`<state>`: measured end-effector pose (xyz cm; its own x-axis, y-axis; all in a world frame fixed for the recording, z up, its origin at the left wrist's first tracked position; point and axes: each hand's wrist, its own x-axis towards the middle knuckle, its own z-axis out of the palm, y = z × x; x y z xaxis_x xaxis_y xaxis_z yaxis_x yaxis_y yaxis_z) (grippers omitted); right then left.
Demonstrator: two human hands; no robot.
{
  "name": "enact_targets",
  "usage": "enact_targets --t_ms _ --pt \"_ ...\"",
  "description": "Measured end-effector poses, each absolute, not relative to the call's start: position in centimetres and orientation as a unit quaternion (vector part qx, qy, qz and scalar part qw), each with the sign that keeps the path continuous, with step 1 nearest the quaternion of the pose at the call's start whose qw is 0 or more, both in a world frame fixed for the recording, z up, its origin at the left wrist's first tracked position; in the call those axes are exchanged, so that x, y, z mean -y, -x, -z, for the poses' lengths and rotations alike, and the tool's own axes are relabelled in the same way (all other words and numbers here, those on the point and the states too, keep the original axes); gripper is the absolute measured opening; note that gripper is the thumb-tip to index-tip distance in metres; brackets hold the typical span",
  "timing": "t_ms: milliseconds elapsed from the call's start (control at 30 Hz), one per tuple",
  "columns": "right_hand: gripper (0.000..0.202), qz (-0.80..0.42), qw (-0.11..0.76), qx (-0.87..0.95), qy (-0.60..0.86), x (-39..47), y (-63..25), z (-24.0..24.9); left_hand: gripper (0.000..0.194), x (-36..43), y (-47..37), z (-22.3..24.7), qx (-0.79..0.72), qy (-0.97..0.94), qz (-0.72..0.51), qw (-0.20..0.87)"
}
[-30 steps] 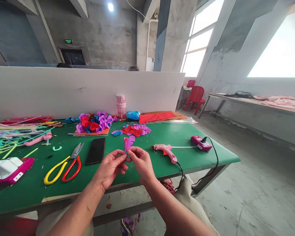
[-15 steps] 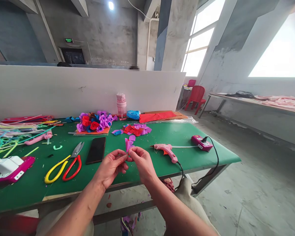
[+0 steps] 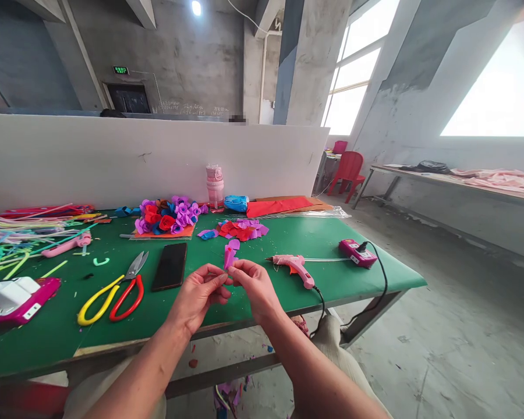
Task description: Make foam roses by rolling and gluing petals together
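Near the table's front edge, my left hand [image 3: 202,293] and my right hand [image 3: 252,285] meet with their fingertips pinched at the base of a purple paper flower [image 3: 229,255]. The flower stands upright above the fingers. A pink glue gun [image 3: 296,267] lies just right of my right hand. Behind the flower is a pile of red and purple paper petals [image 3: 243,229]. Left of my left hand lie a black phone [image 3: 170,266] and scissors [image 3: 122,291] with one yellow and one red handle.
Finished paper flowers [image 3: 170,216] are heaped at the back beside a pink bottle [image 3: 215,189]. Colourful sticks [image 3: 21,235] and a power strip [image 3: 30,301] lie at left. Another power strip [image 3: 357,254] with a black cord sits at right.
The purple flower has turned a little between my fingertips and its petals look more upright. My hands have stayed in nearly the same place.
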<state>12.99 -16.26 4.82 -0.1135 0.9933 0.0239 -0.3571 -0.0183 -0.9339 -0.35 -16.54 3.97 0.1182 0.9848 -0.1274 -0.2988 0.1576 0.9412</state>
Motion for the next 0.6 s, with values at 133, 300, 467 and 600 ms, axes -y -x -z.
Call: enact_targets --t_ms 133,300,467,600 --pt "0.014 -0.615 0.546 0.437 0.365 16.2 -13.3 -4.9 0.029 16.6 0.2 -4.2 -0.435 -0.403 -0.512 0.621" --pt "0.025 -0.609 0.556 0.441 0.355 16.1 -13.0 -4.6 0.031 16.7 -0.2 -4.3 -0.434 -0.399 -0.531 0.608" --pt "0.030 -0.559 0.580 0.448 0.388 15.7 -12.5 -3.6 0.033 17.0 -1.0 -4.2 -0.443 -0.389 -0.550 0.591" --pt "0.026 -0.517 0.585 0.473 0.409 15.4 -12.6 -3.0 0.035 17.1 -1.5 -4.1 -0.454 -0.381 -0.557 0.582"
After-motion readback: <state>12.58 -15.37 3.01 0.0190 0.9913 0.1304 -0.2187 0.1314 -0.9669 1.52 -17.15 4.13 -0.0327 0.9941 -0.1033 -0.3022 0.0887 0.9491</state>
